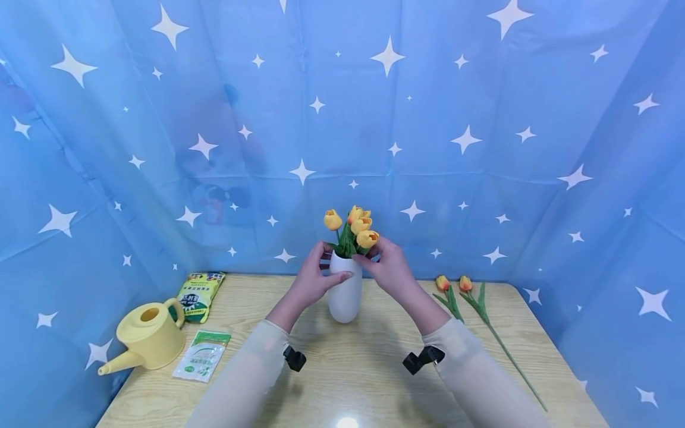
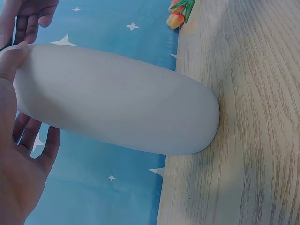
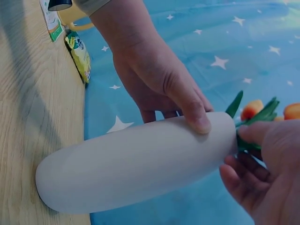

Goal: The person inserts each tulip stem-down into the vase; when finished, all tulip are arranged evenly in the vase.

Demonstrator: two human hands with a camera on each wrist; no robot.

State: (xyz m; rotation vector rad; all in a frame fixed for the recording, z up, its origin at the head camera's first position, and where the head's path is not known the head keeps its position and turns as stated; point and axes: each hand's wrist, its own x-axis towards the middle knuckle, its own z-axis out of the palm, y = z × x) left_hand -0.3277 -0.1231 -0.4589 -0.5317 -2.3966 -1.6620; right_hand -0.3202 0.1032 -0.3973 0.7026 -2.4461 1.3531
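A white vase (image 1: 345, 297) stands upright on the table, several yellow-orange tulips (image 1: 361, 224) with green leaves rising from its mouth. My left hand (image 1: 317, 276) grips the vase near the top, thumb across its front and fingers round the far side. At the rim, my right hand (image 1: 386, 266) holds the tulips low by their leaves and stems, as the thumb against the green leaves (image 3: 262, 117) shows in the right wrist view. The left wrist view has the vase's side (image 2: 117, 98) across its middle; the flower heads are out of that view.
Two orange tulips (image 1: 465, 284) lie at the table's right. To the left are a yellow watering can (image 1: 152, 342), a green-yellow packet (image 1: 199, 296) and a white-green sachet (image 1: 202, 356). Behind the wooden table (image 1: 342, 380) hangs a blue star-patterned curtain (image 1: 342, 131).
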